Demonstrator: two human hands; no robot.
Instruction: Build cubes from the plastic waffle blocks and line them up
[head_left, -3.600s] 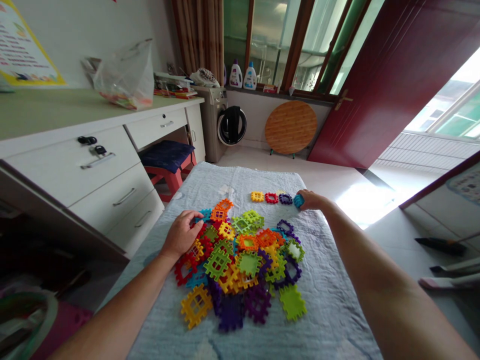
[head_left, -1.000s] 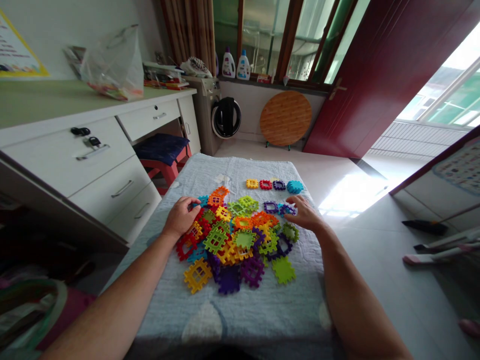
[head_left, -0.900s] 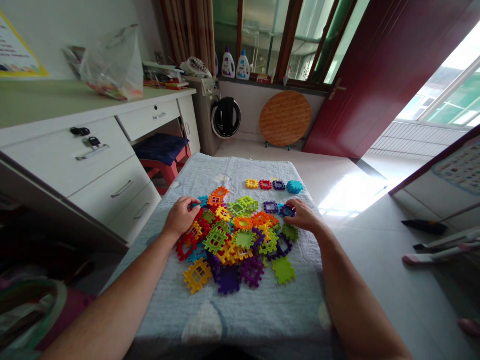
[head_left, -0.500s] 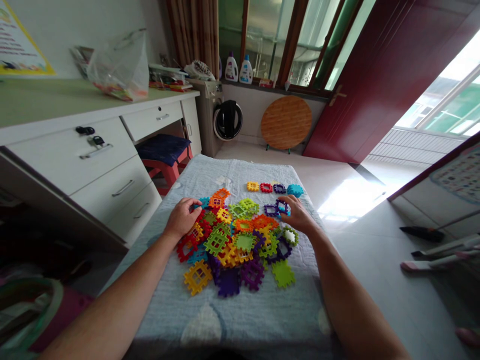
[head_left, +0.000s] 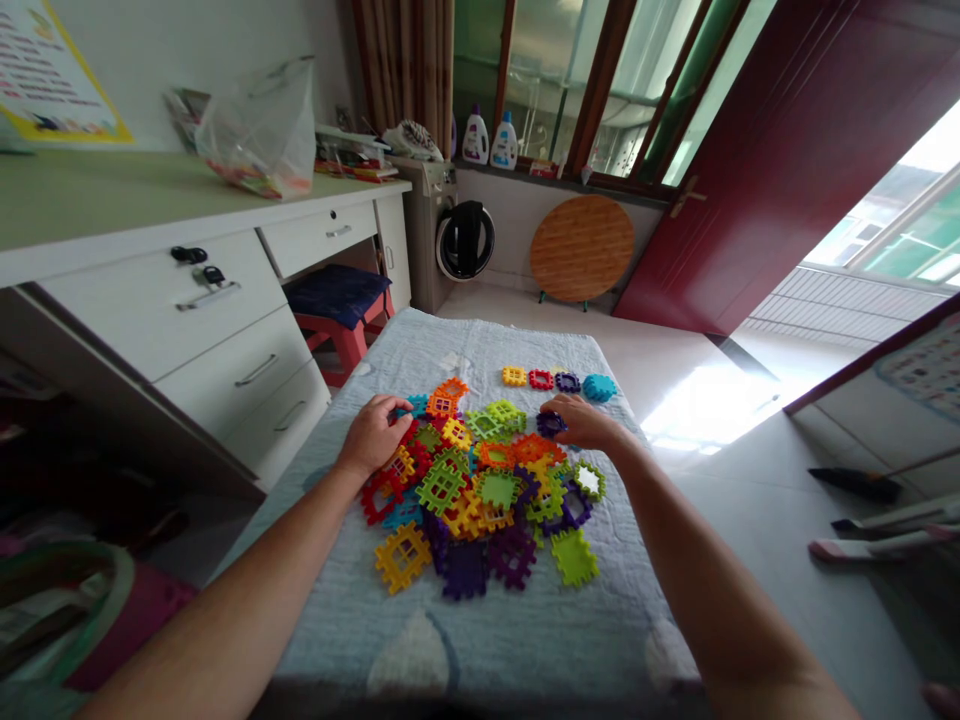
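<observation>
A heap of toothed plastic building pieces in many colours lies on a cloth-covered table (head_left: 420,650). My left hand (head_left: 373,437) rests at the heap's left edge, thumb and fingers apart, nearest a blue piece (head_left: 418,405) and red pieces (head_left: 382,495). At the heap's far right side, my right hand (head_left: 581,422) has its fingers closed on a dark purple frame piece (head_left: 551,424), partly covered by the fingers. Beyond it runs a row: a yellow piece (head_left: 514,376), a red piece (head_left: 541,380), a purple piece (head_left: 568,382) and blue pieces (head_left: 599,388).
A white desk (head_left: 217,340) with drawers stands left, a plastic bag (head_left: 259,140) on top. A stool (head_left: 341,300) is tucked beneath it. Behind the table are a washing machine (head_left: 435,230) and a round wooden board (head_left: 582,247). A red door (head_left: 720,170) is at right.
My right hand has moved left and lower over the purple frame pieces, hiding more of them. My left hand stays at the heap's edge. The view has shifted slightly.
</observation>
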